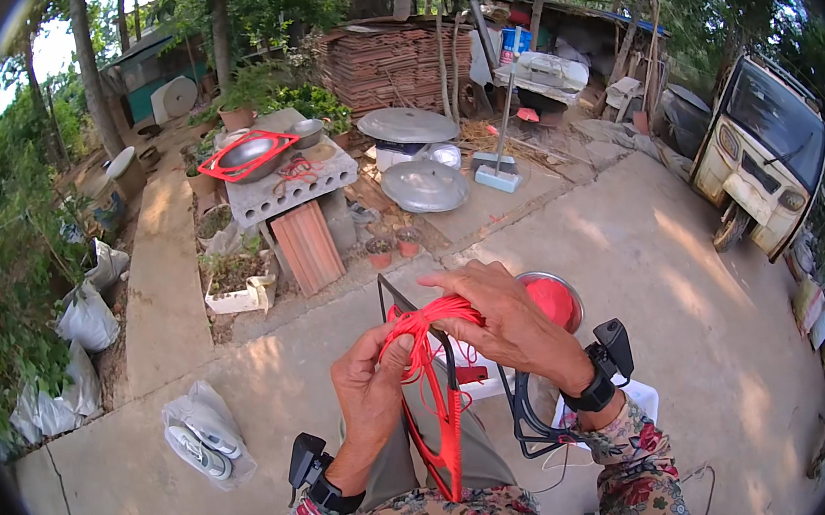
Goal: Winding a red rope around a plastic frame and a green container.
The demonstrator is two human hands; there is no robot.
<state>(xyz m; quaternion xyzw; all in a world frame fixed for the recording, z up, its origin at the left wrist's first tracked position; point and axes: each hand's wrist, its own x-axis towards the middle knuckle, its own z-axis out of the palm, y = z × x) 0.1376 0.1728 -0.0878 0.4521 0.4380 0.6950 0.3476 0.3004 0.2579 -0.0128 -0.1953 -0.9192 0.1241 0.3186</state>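
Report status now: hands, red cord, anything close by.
Left fingers pinching red cord. Right fingers gripping same bundle. Red strip hanging below. Metal bowl close by, partly hidden.

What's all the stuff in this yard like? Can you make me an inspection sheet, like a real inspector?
Surface: concrete ground, with patches of sunlight.
Job's things: a bundle of red cord; a red strip below it.
Clutter: shoes in a clear bag at left; a broom and round lids farther off.
Hands: left hand and right hand both have fingers closed on the cord.
Cables: a thin dark cable on the ground, lower right.
Surroundings: trees, stacked tiles, a small vehicle at right.
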